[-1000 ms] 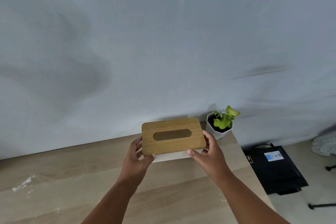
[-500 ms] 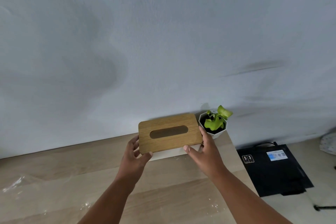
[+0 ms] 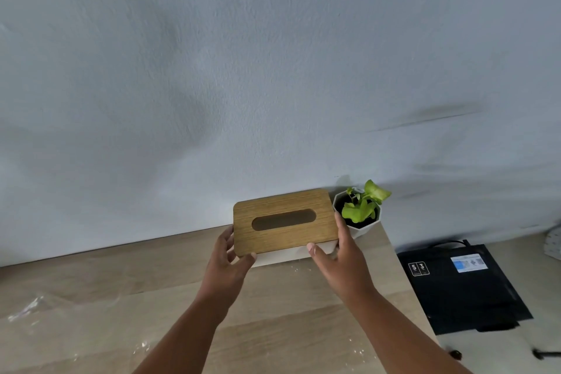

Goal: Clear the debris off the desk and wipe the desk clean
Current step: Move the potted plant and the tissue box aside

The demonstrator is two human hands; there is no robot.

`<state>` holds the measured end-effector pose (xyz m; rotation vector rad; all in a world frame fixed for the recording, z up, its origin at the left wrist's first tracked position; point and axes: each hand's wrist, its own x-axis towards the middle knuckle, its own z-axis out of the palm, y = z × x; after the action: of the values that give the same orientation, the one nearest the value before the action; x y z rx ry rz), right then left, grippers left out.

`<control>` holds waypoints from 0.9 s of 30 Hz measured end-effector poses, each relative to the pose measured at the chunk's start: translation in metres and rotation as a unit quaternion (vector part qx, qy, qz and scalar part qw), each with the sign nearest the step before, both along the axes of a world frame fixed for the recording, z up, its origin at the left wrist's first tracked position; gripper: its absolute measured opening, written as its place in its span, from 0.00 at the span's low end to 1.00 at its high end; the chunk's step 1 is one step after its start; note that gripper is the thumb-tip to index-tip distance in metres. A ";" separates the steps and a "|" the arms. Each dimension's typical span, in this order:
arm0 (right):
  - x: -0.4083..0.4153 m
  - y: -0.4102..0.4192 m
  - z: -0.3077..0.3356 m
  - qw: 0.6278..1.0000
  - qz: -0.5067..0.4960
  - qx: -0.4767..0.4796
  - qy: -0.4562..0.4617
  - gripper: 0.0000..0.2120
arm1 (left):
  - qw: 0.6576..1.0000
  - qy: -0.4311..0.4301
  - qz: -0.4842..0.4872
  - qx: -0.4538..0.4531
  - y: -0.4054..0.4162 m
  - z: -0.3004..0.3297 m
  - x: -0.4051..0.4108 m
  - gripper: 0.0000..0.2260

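Both forearms rise from the bottom of the frame toward its centre, left hand [image 3: 227,264] and right hand [image 3: 340,255] facing each other, fingers curled, thumbs forward.

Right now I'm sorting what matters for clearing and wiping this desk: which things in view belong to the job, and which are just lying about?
Part of the job:
- desk
- white crumbs scattered on it
- clear plastic scrap at its left edge
- tissue box, held by left hand and right hand

Just lying about:
- potted plant in the desk's corner
- black package on the floor
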<state>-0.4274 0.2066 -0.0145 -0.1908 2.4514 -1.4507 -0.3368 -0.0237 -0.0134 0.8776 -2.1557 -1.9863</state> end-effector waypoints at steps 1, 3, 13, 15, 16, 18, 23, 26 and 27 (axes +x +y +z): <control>0.000 0.000 0.000 1.000 0.000 -0.003 0.000 0.44 | 1.000 0.000 0.000 0.000 0.000 0.000 0.000 0.27; 0.000 0.000 -0.001 1.000 0.000 -0.004 0.001 0.44 | 1.000 0.001 -0.002 -0.002 0.001 0.001 0.000 0.27; 0.012 0.011 0.007 1.000 0.001 0.017 -0.001 0.43 | 1.000 -0.001 0.005 -0.014 0.004 0.014 0.018 0.31; 0.020 0.014 0.012 1.000 -0.003 0.014 0.001 0.44 | 1.000 -0.006 0.002 -0.021 0.006 0.020 0.031 0.32; 0.025 0.016 0.015 1.000 -0.004 0.013 0.004 0.44 | 1.000 -0.007 0.003 -0.023 0.008 0.024 0.038 0.33; 0.035 0.020 0.020 1.000 -0.005 0.015 0.014 0.44 | 1.000 -0.005 0.006 -0.022 0.012 0.028 0.053 0.34; 0.063 0.031 0.028 0.999 -0.009 0.032 0.038 0.43 | 0.999 -0.001 0.006 -0.032 0.022 0.037 0.093 0.31; 0.085 0.041 0.028 0.998 -0.008 0.040 0.040 0.42 | 0.999 0.002 0.001 -0.036 0.028 0.040 0.119 0.31; 0.093 0.046 0.027 0.998 -0.007 0.045 0.040 0.42 | 0.999 0.004 0.000 -0.039 0.030 0.039 0.126 0.32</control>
<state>-0.3349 0.2521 0.0123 -0.2167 2.5803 -1.3607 -0.2105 0.0062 0.0259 0.8580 -2.2123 -1.8869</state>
